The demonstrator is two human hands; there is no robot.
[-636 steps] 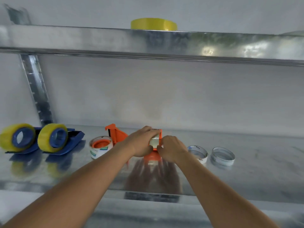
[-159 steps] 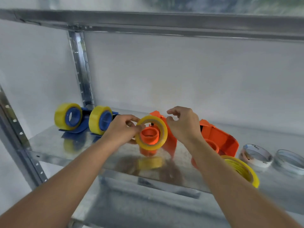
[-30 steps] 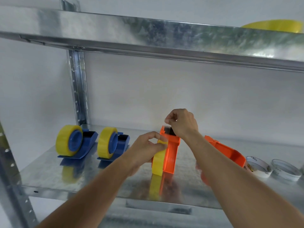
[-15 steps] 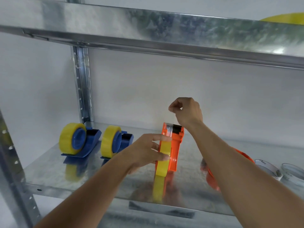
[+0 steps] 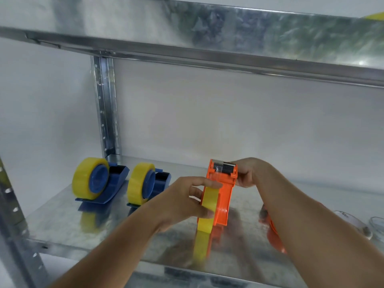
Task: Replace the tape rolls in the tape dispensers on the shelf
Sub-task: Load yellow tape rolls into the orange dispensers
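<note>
An orange tape dispenser (image 5: pixel 225 196) stands upright on the metal shelf (image 5: pixel 62 223), its cutter end at the top. A yellow tape roll (image 5: pixel 207 210) sits on its near side, seen edge-on. My left hand (image 5: pixel 185 202) grips that roll, thumb on one side and fingers over its top. My right hand (image 5: pixel 248 173) holds the dispenser's cutter end from the right. A second orange dispenser (image 5: pixel 274 235) lies behind my right forearm, mostly hidden. Two blue dispensers (image 5: pixel 116 181) (image 5: pixel 160 181) with yellow rolls stand at the left.
Two used tape cores (image 5: pixel 353 223) (image 5: pixel 377 224) lie at the shelf's right end. An upper shelf (image 5: pixel 207 38) hangs overhead with a yellow roll's edge (image 5: pixel 374 16) on it. A perforated upright post (image 5: pixel 104 104) stands at the back left.
My right hand came down from above the cutter and now holds the dispenser's top end. My left hand stays on the yellow roll.
</note>
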